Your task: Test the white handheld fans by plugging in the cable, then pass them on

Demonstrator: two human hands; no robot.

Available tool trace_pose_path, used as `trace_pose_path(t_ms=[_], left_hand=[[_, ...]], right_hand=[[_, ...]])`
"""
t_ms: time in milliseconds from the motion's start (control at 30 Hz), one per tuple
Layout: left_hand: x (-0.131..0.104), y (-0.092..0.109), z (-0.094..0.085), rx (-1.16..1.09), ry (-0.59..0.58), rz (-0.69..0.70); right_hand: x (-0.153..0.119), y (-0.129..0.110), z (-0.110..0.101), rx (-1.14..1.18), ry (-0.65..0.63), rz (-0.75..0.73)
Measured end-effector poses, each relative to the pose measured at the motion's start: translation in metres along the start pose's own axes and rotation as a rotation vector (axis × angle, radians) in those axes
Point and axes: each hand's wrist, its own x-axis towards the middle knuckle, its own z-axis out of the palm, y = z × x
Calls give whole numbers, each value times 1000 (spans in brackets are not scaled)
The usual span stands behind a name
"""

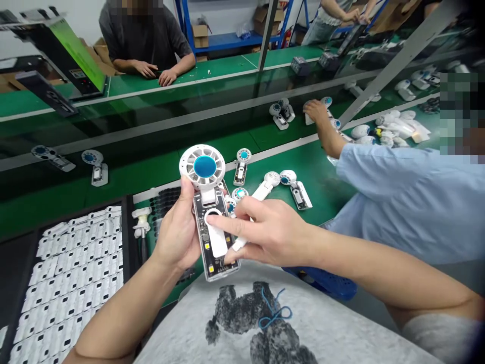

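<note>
My left hand is wrapped around a handheld fan with a white round grille, a blue centre and a bare black circuit board in its clear-edged handle. A white oblong piece with a ring at its top lies over the board. The index fingertip of my right hand touches that ring, while the thumb is at the board's lower edge. Between the right hand's fingers shows a white strip-like piece, mostly hidden. Just beyond lie a white fan and a fan with an uncovered board.
At left stands a black-edged tray of white parts, beside a screwdriver. More fans lie on the green line beyond. A co-worker in a blue sleeve reaches in at right; another person sits opposite. A metal post slants at right.
</note>
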Motion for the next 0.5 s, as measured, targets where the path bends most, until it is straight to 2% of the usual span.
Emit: trace_pose_path(t_ms=[67, 167, 267, 400, 500], left_hand=[[6, 1, -1, 4, 2, -32], [16, 0, -4, -14, 15, -30], [25, 3, -3, -59, 17, -82], [37, 20, 1, -120, -37, -194], [64, 31, -10, -92, -95, -172]], right_hand=[[5, 2, 0, -42, -37, 16], [9, 3, 4, -17, -84, 117], [11, 9, 8, 148, -92, 230], [13, 27, 2, 556, 7, 374], [6, 43, -4, 674, 151, 675]])
